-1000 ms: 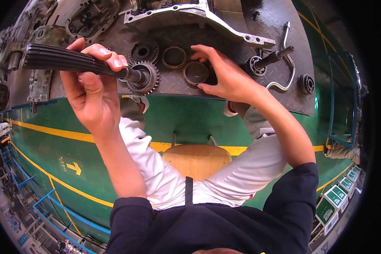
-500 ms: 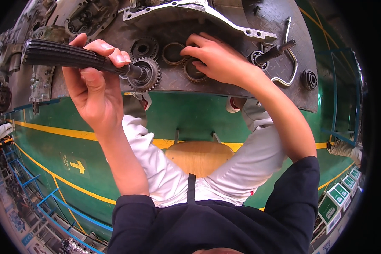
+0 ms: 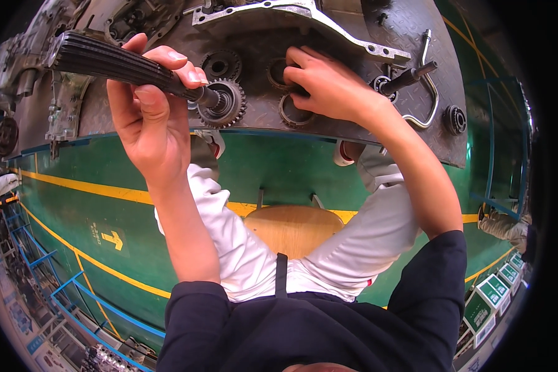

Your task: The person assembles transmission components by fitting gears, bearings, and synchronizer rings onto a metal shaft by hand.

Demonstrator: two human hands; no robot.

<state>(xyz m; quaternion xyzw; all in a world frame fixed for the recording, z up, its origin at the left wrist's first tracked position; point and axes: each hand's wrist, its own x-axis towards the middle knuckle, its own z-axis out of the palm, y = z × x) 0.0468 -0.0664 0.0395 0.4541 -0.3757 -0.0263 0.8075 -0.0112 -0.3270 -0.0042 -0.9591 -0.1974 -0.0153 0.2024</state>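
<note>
My left hand [image 3: 152,115] is closed around a dark splined shaft [image 3: 115,62], held slanting above the table's near edge. A toothed gear [image 3: 224,104] sits on the shaft's right end, below and right of my fingertips. My right hand [image 3: 328,84] reaches onto the table with bent fingers on the right side of a toothed ring [image 3: 271,75], hiding part of it. Just nearer, a second toothed ring [image 3: 283,115] lies flat, close under my right thumb. A dark gear [image 3: 222,64] lies behind the gear on the shaft.
A curved metal housing edge [image 3: 316,18] spans the back. At right are a shaft with a bearing [image 3: 409,77], a bent metal pipe [image 3: 436,99] and a small bearing [image 3: 456,119]. Metal castings [image 3: 62,111] stand at left. A wooden stool [image 3: 291,229] shows between my legs.
The splined shaft's left end has risen and moved right with my left hand. Both toothed rings have shifted right along with my right hand. The whole view has shifted slightly.
</note>
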